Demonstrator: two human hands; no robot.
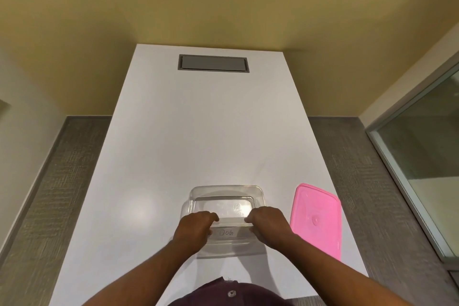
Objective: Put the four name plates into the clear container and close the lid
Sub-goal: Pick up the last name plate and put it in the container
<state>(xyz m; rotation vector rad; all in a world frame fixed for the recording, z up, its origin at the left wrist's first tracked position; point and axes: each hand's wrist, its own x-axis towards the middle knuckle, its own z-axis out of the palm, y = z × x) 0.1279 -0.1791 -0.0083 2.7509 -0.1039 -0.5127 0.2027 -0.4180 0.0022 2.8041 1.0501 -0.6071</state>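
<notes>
A clear rectangular container stands on the white table in front of me. Over its near half my left hand and my right hand pinch the two ends of a clear name plate. A white label on it reads "Dog". The plate sits level, inside or just above the container; I cannot tell which. More clear plates seem to lie under it, their edges hard to separate. The pink lid lies flat on the table to the right of the container, apart from it.
A grey cable hatch is set into the table's far end. The table's right edge runs just past the pink lid. Grey carpet lies on both sides, and a glass wall stands at the right.
</notes>
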